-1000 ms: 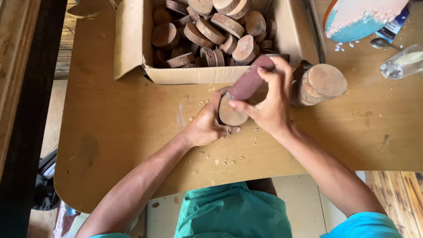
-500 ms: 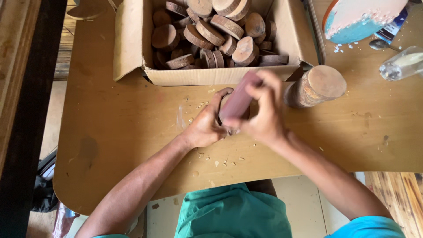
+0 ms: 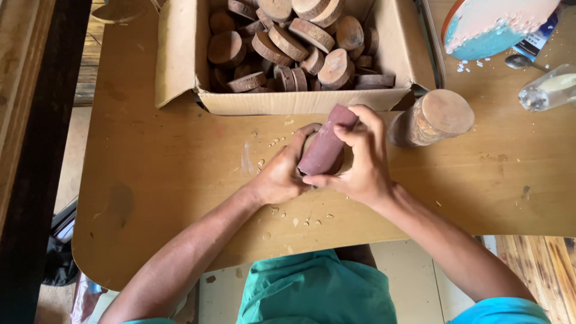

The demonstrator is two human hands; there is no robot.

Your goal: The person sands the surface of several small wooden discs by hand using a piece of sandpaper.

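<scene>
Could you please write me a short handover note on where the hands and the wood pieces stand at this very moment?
Left hand: grip closed on a wood slice, mostly hidden under the sanding sheet.
Right hand: grip pressing a reddish sanding sheet onto that slice.
Cardboard box behind the hands is full of wood slices.
A stack of slices stands to the right of the hands.
Small crumbs of debris lie on the table.
Done: I cannot tell how smooth the held slice is. Left: the many slices in the box.
</scene>
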